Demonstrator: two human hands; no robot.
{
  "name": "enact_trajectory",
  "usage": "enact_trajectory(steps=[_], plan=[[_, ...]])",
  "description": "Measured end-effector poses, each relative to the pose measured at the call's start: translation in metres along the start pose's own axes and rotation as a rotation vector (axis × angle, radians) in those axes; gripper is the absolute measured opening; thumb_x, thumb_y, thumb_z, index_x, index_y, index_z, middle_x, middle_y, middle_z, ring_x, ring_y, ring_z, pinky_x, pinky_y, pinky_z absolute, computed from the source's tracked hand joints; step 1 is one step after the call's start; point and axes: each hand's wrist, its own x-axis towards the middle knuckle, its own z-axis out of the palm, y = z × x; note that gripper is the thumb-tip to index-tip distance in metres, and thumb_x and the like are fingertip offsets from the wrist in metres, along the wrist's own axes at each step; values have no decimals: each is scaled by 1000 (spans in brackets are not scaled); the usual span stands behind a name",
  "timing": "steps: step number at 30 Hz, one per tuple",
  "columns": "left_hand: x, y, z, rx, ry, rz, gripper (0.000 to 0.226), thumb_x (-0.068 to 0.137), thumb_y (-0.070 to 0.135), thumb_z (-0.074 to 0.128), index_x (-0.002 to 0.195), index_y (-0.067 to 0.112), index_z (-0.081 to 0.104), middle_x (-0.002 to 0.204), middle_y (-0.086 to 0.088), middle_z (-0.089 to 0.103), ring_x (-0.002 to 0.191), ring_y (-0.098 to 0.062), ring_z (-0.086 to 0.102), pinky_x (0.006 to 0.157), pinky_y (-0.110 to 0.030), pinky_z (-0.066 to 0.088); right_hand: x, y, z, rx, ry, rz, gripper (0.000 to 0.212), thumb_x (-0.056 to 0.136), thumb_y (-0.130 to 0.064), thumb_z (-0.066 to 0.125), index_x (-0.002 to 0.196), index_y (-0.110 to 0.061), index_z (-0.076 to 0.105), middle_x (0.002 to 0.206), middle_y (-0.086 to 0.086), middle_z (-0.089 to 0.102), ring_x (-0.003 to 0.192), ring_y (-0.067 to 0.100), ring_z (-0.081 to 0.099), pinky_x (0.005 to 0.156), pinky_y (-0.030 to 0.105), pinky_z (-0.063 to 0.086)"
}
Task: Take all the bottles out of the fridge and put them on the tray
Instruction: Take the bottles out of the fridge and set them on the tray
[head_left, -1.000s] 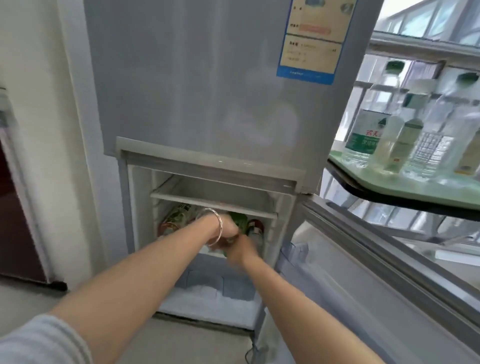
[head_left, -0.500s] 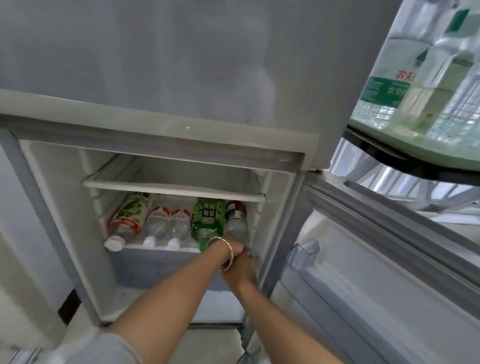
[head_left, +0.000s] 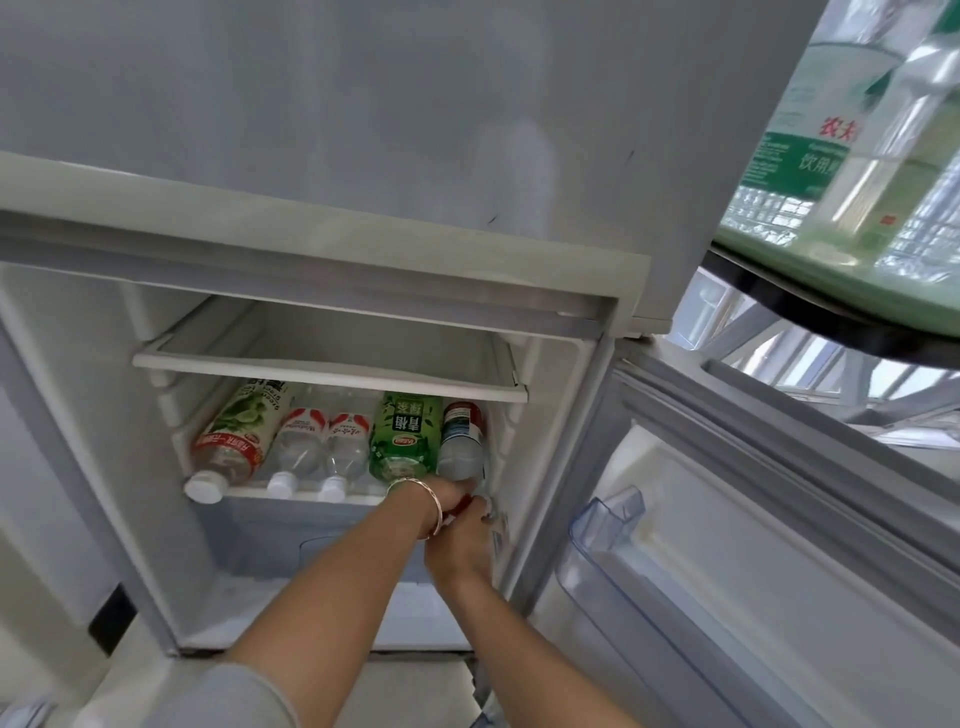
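Fridge (head_left: 545, 426), lower shelf, five bottles lying side by side, caps outward: tea bottle (head_left: 236, 434) and two water bottles (head_left: 298, 441) well left of the fingers, green bottle (head_left: 405, 441) just above the left hand (head_left: 441, 493). Red-labelled bottle (head_left: 461, 441), rightmost: both hands, left and right hand (head_left: 462, 540), closed around its cap end, fingers curled. Tray (head_left: 852, 280), far upper right of the fingers, carries more bottles.

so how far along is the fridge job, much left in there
Done: several bottles stand on the green tray. In hand: both hands, left hand and right hand, are at the cap end of the rightmost bottle. Left: four more bottles lying on that fridge shelf.
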Motion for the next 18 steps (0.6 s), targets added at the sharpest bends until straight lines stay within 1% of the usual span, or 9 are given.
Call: enact_trajectory(steps=[2,6,7,10,12,14,15,17,18], plan=[[-3,0,-5,68,31,6,30,89,32,61,103,5,61,88,-11,62,81,-24,57,77,-30,48,-5,-3,1,25,-8,2,35,95,-24,47,126,-9,37,127,12,55,109,28,60,86,41,52],[-20,6,-11,151,25,-2,19,93,25,59,87,7,59,83,-7,60,73,-16,57,69,-26,48,-16,-11,-3,114,-13,15,36,95,-25,48,125,-8,41,128,10,56,110,28,60,87,38,51],[-22,5,-12,146,41,6,17,93,23,58,95,5,59,88,-7,60,77,-17,57,73,-27,47,-17,-11,-5,123,-14,9,34,95,-25,48,124,-9,43,127,9,57,110,27,60,86,36,50],[-30,3,-11,82,71,10,42,95,27,52,126,-2,52,111,-14,59,96,-25,55,87,-29,46,-26,-11,-12,141,-6,-50,23,96,-23,46,116,-12,50,118,6,62,100,21,61,78,31,49],[-43,6,-7,32,78,21,47,96,34,49,126,-2,51,115,-17,60,98,-26,56,90,-30,46,-34,-13,-20,152,20,-97,23,99,-24,39,109,-15,57,109,2,66,90,15,61,69,27,46],[-50,9,-5,-3,105,61,45,95,35,50,117,-3,58,100,-16,65,85,-26,61,82,-30,50,-39,-17,-29,176,5,-99,28,99,-26,35,105,-16,61,107,2,69,87,15,63,69,29,49],[-56,12,-5,2,141,97,44,94,33,50,114,-6,60,85,-15,63,72,-25,59,71,-28,50,-45,-23,-39,133,-17,-109,26,98,-24,38,110,-16,60,115,3,67,93,18,63,74,30,51],[-63,19,-12,-7,202,114,50,94,29,49,124,-11,55,71,-11,53,58,-22,50,56,-26,45,-55,-29,-53,81,-41,-92,32,97,-20,43,128,-14,50,131,3,56,114,25,58,83,25,43],[-75,25,-15,6,226,132,50,95,27,49,128,-10,52,74,-10,53,59,-21,49,58,-27,46,-57,-33,-59,91,-71,-112,38,97,-18,44,135,-15,44,136,3,52,120,25,54,84,23,38]])
